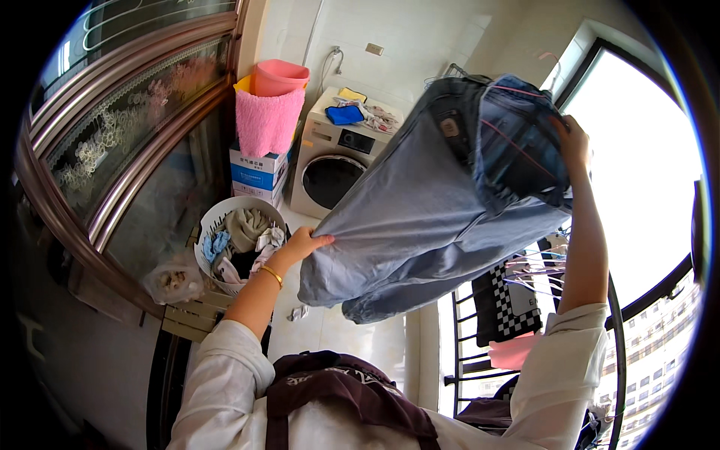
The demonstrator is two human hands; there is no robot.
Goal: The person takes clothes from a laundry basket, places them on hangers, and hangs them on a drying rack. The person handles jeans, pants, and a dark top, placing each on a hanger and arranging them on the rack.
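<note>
A pair of blue denim jeans [405, 219] hangs stretched out before me, its waist at the upper right and its leg ends at the lower left. My left hand [306, 244] pinches the edge of one leg near its end. My right hand [574, 143] is raised at the waistband, with its fingers closed on the cloth. Inside the waist, thin pink hanger wires [514, 140] show; a pink hook [554, 62] rises above the jeans. Part of the right fingers is hidden by the denim.
A white laundry basket [205, 216] of clothes stands left, beside a plastic bag [174, 281]. Behind are a washing machine [315, 191] with cloths on it, stacked boxes [256, 174] and a pink bucket [284, 76]. Several hangers [537, 267] hang by the right railing [464, 337]. A small cloth [298, 313] lies on the floor.
</note>
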